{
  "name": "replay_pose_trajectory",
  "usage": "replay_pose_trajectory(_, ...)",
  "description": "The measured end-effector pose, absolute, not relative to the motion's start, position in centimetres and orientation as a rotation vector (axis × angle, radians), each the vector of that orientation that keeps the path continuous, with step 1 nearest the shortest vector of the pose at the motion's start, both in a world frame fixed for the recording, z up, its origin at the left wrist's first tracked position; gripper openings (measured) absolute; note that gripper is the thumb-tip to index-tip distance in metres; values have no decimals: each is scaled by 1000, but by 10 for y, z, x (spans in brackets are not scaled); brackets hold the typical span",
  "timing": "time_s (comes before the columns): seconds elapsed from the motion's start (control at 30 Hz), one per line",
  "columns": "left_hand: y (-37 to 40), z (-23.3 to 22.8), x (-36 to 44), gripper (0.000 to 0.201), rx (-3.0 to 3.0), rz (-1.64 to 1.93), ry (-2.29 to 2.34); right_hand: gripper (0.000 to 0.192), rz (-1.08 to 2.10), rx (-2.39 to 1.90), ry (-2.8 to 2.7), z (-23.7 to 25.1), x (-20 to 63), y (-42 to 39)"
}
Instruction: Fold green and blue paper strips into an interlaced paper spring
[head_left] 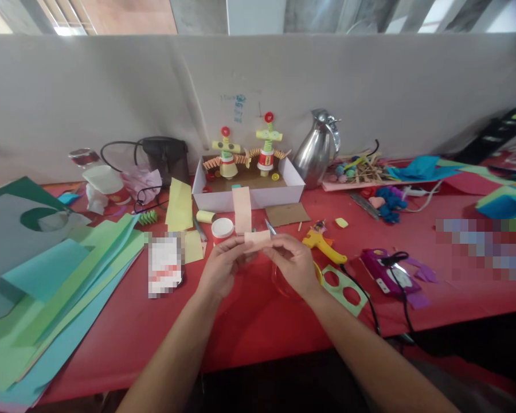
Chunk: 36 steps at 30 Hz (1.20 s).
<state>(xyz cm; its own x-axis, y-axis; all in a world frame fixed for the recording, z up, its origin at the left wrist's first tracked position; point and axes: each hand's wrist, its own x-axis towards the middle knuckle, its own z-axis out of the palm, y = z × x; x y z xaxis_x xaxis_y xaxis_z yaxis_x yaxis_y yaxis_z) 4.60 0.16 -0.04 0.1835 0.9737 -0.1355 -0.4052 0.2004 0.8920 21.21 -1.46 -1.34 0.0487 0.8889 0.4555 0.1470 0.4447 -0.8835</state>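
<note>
Between my two hands is a small strip of peach paper (pixel 258 238), held above the red table. My left hand (pixel 224 267) pinches its left end, and my right hand (pixel 294 265) pinches the right end. Just beyond it, a longer peach paper strip (pixel 242 207) leans up against the front of a white box (pixel 275 198). A white-lidded small tub (pixel 222 229) stands beyond my left hand. Partly hidden behind my right hand lies a roll of clear tape (pixel 284 284). A yellow glue gun (pixel 324 245) rests right of that hand.
Two paper robot figures (pixel 265 158) stand in the box, a steel jug (pixel 318 152) beside it. Coloured paper sheets (pixel 69 287) cover the left side. A green card with holes (pixel 346 289) and a purple power strip (pixel 389 275) with cords lie to the right.
</note>
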Motion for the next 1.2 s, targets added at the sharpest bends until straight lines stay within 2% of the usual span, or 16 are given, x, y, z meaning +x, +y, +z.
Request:
replay_pose_trajectory(0.37,-1,-2,51,17,796,1166,831,19,990,-1027,-1129,-13,204,-14)
replay_pose_trajectory(0.7,-4,1,55,27,807,1145,812,22,907,-1070,-1112,-14,202,-13)
replay_pose_trajectory(0.93,-8,-2,59,18,960,1203,907,22,916,-1078,-1109,-12,200,-14)
replay_pose_trajectory(1.0,-7,-3,58,18,969,1210,920,20,964,-1031,-1040,-13,199,-13)
replay_pose_trajectory(1.1,-5,-6,55,17,998,1208,938,38,1127,-945,-935,-15,201,-10)
replay_pose_trajectory(1.2,-2,-6,52,16,998,1196,976,26,1310,-935,-983,-15,207,-7)
